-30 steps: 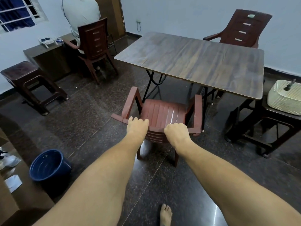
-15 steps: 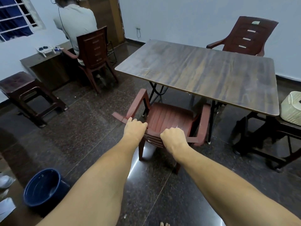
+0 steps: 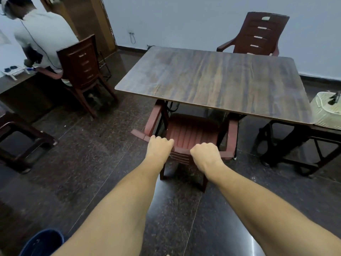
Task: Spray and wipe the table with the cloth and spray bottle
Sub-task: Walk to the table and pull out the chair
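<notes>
A dark wood-grain table (image 3: 212, 80) stands ahead of me with a bare top. A red-brown plastic chair (image 3: 191, 132) sits partly under its near edge. My left hand (image 3: 159, 145) and my right hand (image 3: 204, 154) both grip the top of the chair's backrest, fingers curled over it. At the right edge a pale basket (image 3: 324, 113) rests on a dark stool, and a dark nozzle-like part (image 3: 334, 97) sticks out of it. I see no cloth.
Another red-brown chair (image 3: 258, 34) stands behind the table. A person (image 3: 42, 37) sits in a chair (image 3: 83, 71) at a desk on the left. A dark stool (image 3: 20, 137) is at far left, a blue bucket (image 3: 42, 242) at bottom left.
The chair has slid further under the table with both hands on its backrest. I have stepped closer, so the table looks larger and the bucket has dropped toward the bottom edge.
</notes>
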